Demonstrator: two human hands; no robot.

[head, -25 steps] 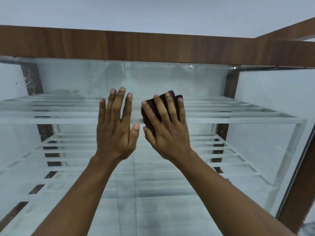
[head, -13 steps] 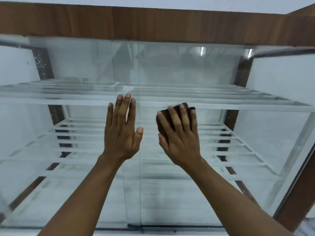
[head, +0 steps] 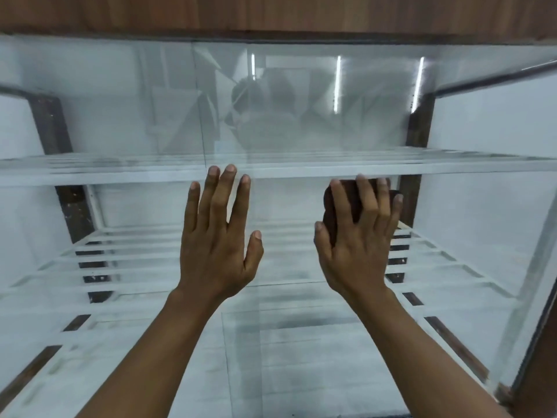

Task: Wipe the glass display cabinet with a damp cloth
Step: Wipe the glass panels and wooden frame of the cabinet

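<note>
Glass front (head: 301, 122) under wiping: right hand (head: 355, 251), fingers spread, presses dark cloth (head: 337, 206) near its right edge; left hand (head: 217, 245) braces flat, fingers together; hard leaning might crack it

Even, cool, fairly bright light; three white strip reflections (head: 338, 84) glare in the glass, upper centre; edges bow and smear, perhaps motion blur.

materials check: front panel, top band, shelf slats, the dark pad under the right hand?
Front panel: clear glass, shows reflections and light streaks. Top band: brown woodgrain, wood or laminate, cannot tell which. Shelf slats: white painted bars, likely metal. Cloth under the right hand: dark brown, soft, bunched fabric.
</note>
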